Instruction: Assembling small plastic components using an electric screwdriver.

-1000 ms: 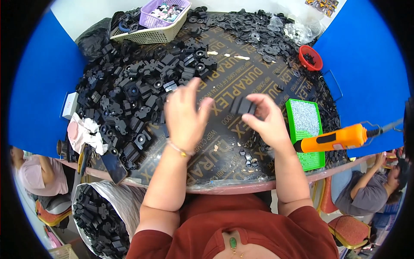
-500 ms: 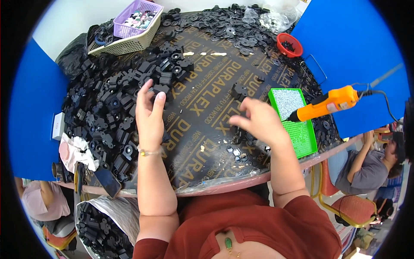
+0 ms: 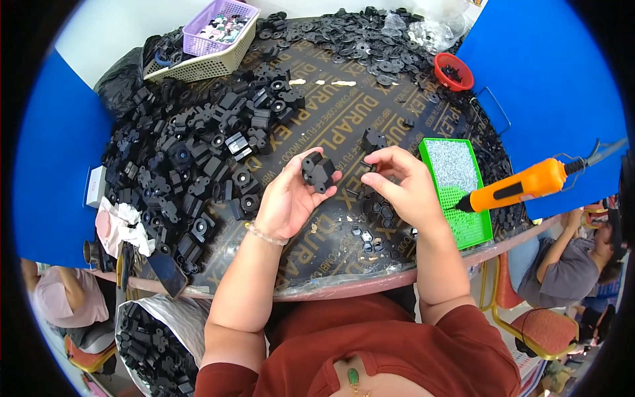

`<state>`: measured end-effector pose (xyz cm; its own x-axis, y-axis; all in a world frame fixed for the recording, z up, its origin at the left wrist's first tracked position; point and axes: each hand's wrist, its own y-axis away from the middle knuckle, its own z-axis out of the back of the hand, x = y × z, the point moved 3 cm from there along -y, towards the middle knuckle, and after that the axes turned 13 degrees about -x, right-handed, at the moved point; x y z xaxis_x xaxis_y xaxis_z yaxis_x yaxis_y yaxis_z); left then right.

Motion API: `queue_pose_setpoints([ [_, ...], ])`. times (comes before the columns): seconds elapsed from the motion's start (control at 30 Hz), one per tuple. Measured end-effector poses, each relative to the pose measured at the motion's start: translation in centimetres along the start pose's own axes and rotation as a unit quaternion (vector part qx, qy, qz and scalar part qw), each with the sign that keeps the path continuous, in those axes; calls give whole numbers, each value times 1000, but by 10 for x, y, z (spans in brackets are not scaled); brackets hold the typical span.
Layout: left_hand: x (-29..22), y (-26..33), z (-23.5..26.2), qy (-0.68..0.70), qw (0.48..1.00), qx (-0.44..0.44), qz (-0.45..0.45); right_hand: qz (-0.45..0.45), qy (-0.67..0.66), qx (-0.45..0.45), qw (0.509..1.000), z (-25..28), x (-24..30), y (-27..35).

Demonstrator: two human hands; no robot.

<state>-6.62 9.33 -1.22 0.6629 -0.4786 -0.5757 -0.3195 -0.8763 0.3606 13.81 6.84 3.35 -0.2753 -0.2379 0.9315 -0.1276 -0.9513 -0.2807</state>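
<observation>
Block (image 3: 319,173): black plastic, lobed, held above the tabletop (image 3: 317,63) in the left hand, between thumb and curled fingers; a slack grip could let it turn askew.
Left hand (image 3: 286,205): palm partly up, narrowed around that block.
Right hand (image 3: 409,188): thumb and forefinger nearly meeting beside a small black piece (image 3: 366,165); I cannot tell whether it is pinched. A slip could lose it among dark scraps.
Hexagonal pieces (image 3: 367,235): loose, nearer the body; a dragging wrist might scatter them.
Electric screwdriver (image 3: 516,186): orange, its tip over the green tray (image 3: 477,229); a right-arm swing could knock it and spill the silvery bits (image 3: 450,162).
Phone (image 3: 167,272): by the table's near edge; a left-elbow bump might send it down.
</observation>
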Motion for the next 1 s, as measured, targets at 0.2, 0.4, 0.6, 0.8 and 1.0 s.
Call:
queue_pose_setpoints([
  [0.2,-2,5,1,-46,999,15,-22,-35,-107,-28,993,-7,-1,3],
  [0.4,1,6,-4,-36,996,72,-24,-80,-165,-51,982,-6,2,6],
  [0.6,2,10,-5,-53,986,79,-139,-147,-356,-36,922,-17,-5,6],
  [0.8,5,7,-8,-88,973,67,-204,-236,-423,-16,874,-25,-14,9],
  [1.0,7,7,-4,-106,970,57,-210,-244,-375,-8,894,-26,-12,10],
])
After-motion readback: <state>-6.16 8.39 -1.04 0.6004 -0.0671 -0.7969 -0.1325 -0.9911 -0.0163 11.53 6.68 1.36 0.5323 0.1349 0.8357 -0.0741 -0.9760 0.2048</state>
